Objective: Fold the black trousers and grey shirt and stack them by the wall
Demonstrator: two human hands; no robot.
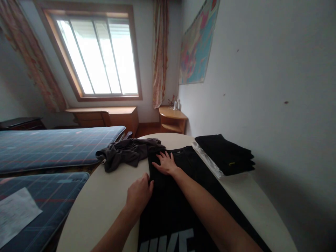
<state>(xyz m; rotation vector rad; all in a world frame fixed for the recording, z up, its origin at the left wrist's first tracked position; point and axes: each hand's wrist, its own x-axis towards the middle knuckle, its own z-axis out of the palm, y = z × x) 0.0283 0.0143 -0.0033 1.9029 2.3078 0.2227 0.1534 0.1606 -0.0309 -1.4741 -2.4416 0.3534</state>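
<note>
A black T-shirt (168, 206) with large grey lettering lies lengthwise on the round table, its collar at the far end. Its sides look folded in, making a long narrow shape. My left hand (139, 191) is closed at the shirt's left edge, fingers curled and thumb against the cloth. Flat on the upper left part of the shirt rests my right hand (166, 163), fingers spread. Beyond my hands, a crumpled dark grey garment (128, 153) touches the shirt's far left corner. A stack of folded black clothes (223, 152) sits to the right.
Clear plastic (210, 161) lies along the stack's left side. The pale round table (105, 210) stands close to the right wall. Plaid mattresses (57, 147) are at the left, one with a paper sheet (19, 213). Farther back are a desk (115, 111) and a corner shelf (173, 113).
</note>
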